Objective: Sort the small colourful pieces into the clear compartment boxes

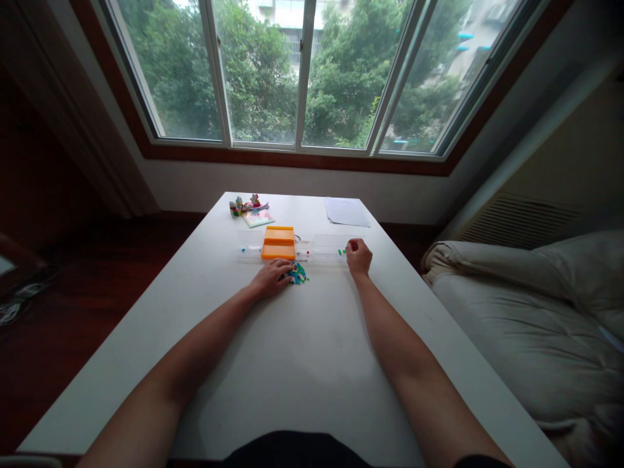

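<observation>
Papers (pixel 348 212) lie beyond 1 orange case (pixel 279 249); left hand (pixel 272 278) spread, right hand's (pixel 359 257) grip unclear.

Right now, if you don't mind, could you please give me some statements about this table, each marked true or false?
1. The left hand is at the pile of small pieces. True.
2. Every piece in that pile is red. False: blue and green show.
3. The right hand, fingers curled, is beside green pieces. True.
4. The orange case lies farther away than that pile. True.
5. The right hand rests on that case. False: it is apart, to the case's right.
</observation>
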Motion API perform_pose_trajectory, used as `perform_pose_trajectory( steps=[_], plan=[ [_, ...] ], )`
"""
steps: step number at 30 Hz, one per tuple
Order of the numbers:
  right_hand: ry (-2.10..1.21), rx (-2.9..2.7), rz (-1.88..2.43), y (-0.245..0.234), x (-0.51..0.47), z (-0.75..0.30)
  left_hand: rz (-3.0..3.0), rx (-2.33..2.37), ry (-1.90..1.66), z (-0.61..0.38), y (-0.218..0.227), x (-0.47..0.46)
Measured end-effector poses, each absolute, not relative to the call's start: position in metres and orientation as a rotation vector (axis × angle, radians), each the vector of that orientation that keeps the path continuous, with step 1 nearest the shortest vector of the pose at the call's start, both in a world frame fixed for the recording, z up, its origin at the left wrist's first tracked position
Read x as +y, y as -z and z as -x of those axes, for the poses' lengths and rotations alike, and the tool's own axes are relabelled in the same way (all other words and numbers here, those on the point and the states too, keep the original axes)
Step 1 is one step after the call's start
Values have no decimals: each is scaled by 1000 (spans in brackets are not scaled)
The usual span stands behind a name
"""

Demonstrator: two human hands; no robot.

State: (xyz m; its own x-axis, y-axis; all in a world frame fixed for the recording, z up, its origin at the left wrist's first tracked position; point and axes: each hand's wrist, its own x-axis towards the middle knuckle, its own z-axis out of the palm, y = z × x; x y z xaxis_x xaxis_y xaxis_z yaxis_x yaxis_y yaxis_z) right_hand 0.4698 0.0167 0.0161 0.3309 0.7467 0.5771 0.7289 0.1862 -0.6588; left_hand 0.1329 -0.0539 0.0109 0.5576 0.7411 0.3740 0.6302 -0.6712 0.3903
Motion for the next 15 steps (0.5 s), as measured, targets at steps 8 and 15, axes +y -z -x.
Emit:
perform_pose_trajectory(
  steps=[8, 15],
  plan=[
    [-55, -1565, 1442, -19, 3, -438, -2538, 1210, -767, -136, -12, -54],
    [-168, -1938, 1273, -21, -18, -388, -2592, 1210, -728, -146, -14, -53]
  ],
)
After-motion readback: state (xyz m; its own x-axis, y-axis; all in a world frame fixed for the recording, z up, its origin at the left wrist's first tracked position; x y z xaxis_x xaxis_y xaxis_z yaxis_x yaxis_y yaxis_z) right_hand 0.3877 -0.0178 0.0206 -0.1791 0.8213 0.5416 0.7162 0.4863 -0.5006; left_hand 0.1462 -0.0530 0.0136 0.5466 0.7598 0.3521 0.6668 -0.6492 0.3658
